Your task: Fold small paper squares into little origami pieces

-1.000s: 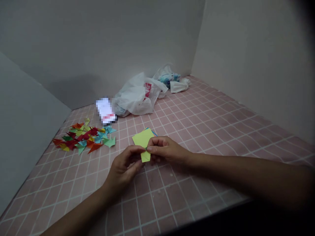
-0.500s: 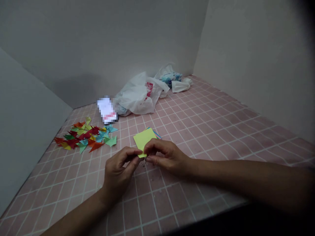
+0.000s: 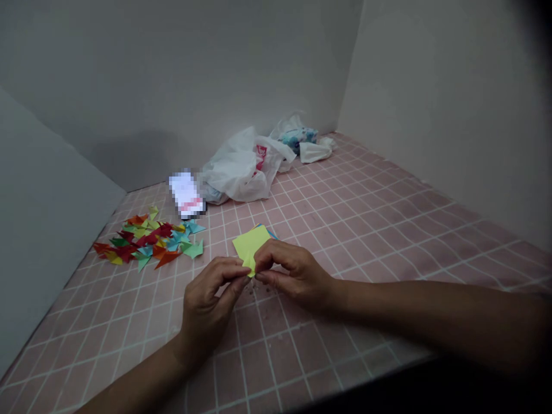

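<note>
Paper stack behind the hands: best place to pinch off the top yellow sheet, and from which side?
Take the top yellow sheet of the paper stack at its far left corner, coming from the left. It lies flat on the tiled table, and the left hand and right hand cover its near edge, likely blocking that side.

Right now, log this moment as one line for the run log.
left hand: pinching yellow folded paper | right hand: pinching same piece | behind: yellow paper stack | left: folded paper pile

left hand [image 3: 207, 307] + right hand [image 3: 293, 273] | pinching yellow paper piece [image 3: 249, 265] | pink tiled table [image 3: 366, 230]
</note>
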Motion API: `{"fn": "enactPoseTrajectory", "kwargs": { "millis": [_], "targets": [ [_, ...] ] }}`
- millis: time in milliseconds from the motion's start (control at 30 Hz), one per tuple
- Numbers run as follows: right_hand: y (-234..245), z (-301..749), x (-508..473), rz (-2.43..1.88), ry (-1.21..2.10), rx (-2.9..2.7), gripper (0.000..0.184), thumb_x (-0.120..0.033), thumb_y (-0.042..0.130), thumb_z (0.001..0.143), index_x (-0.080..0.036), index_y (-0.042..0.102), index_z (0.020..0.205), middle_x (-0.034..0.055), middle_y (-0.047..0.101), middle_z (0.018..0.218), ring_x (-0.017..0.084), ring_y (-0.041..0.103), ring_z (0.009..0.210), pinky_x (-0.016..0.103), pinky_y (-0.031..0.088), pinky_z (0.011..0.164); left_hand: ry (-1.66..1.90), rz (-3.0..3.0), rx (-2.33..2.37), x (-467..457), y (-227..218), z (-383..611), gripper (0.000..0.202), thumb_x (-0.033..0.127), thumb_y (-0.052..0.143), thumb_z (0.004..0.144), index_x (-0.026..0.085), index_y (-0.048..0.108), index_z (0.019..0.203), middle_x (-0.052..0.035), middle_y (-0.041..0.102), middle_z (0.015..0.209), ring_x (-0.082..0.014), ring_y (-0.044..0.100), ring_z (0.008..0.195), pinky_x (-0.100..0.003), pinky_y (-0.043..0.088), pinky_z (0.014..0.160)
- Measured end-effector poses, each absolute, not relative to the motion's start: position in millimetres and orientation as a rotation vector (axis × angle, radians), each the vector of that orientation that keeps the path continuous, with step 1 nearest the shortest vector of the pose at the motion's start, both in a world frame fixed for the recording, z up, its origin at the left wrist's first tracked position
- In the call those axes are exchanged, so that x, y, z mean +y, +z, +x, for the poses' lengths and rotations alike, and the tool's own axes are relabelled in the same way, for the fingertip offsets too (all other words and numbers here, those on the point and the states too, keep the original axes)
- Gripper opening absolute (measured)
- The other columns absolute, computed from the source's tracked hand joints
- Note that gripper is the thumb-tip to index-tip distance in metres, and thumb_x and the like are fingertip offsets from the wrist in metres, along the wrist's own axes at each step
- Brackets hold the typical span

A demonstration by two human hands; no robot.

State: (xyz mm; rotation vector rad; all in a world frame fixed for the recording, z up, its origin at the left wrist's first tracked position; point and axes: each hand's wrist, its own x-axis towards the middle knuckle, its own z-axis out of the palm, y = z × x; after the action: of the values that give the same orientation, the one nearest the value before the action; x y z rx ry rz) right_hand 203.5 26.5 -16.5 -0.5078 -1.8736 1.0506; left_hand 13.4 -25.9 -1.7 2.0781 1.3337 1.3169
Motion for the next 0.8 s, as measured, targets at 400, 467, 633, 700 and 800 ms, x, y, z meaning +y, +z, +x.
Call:
{"fn": "enactPoseTrajectory", "kwargs": {
  "millis": [400, 467, 633, 700, 800],
  "targets": [
    [-13, 204, 20, -0.531, 1.088, -1.816, 0.009, -0.014, 0.063, 0.086, -0.018, 0.058, 0.081, 0.0015, 0.062, 0.082, 0.013, 0.059, 0.076, 0.028, 0.046, 0.072, 1.313, 1.968, 1.344, -31, -1, 16, 0.017, 0.007, 0.070, 0.083, 0.024, 0.069, 0.086, -0.0005, 0.072, 0.088, -0.0147, 0.069, 0.084, -0.026, 0.055, 0.077],
    [-12, 203, 18, -0.573, 1.197, -1.763, 0.009, -0.014, 0.064, 0.085, -0.018, 0.057, 0.080, 0.0011, 0.061, 0.080, 0.013, 0.058, 0.075, 0.027, 0.046, 0.069, 1.317, 1.828, 1.330, -32, 0, 19, 0.014, 0.008, 0.070, 0.082, 0.023, 0.069, 0.082, -0.0007, 0.072, 0.085, -0.0147, 0.069, 0.082, -0.025, 0.056, 0.075],
    [-12, 198, 17, -0.628, 1.574, -1.521, 0.017, -0.019, 0.068, 0.079, -0.019, 0.052, 0.083, -0.0037, 0.053, 0.075, 0.010, 0.049, 0.063, 0.024, 0.041, 0.058, 1.322, 1.404, 1.309, -31, 5, 26, 0.014, 0.013, 0.075, 0.076, 0.020, 0.062, 0.079, 0.0010, 0.070, 0.077, -0.0127, 0.068, 0.068, -0.023, 0.058, 0.064],
    [-13, 196, 17, -0.622, 1.705, -1.417, 0.022, -0.019, 0.070, 0.075, -0.020, 0.050, 0.083, -0.0042, 0.052, 0.076, 0.009, 0.049, 0.063, 0.024, 0.040, 0.057, 1.299, 1.293, 1.296, -31, 6, 28, 0.019, 0.014, 0.076, 0.074, 0.020, 0.059, 0.080, 0.0026, 0.068, 0.075, -0.0113, 0.067, 0.065, -0.022, 0.057, 0.062],
    [-13, 195, 19, -0.610, 1.824, -1.322, 0.026, -0.017, 0.071, 0.072, -0.020, 0.048, 0.082, -0.0045, 0.051, 0.077, 0.009, 0.050, 0.065, 0.023, 0.041, 0.059, 1.281, 1.219, 1.273, -30, 5, 27, 0.022, 0.014, 0.076, 0.074, 0.020, 0.057, 0.081, 0.0042, 0.065, 0.074, -0.0096, 0.066, 0.064, -0.020, 0.056, 0.062]
  ]
}}
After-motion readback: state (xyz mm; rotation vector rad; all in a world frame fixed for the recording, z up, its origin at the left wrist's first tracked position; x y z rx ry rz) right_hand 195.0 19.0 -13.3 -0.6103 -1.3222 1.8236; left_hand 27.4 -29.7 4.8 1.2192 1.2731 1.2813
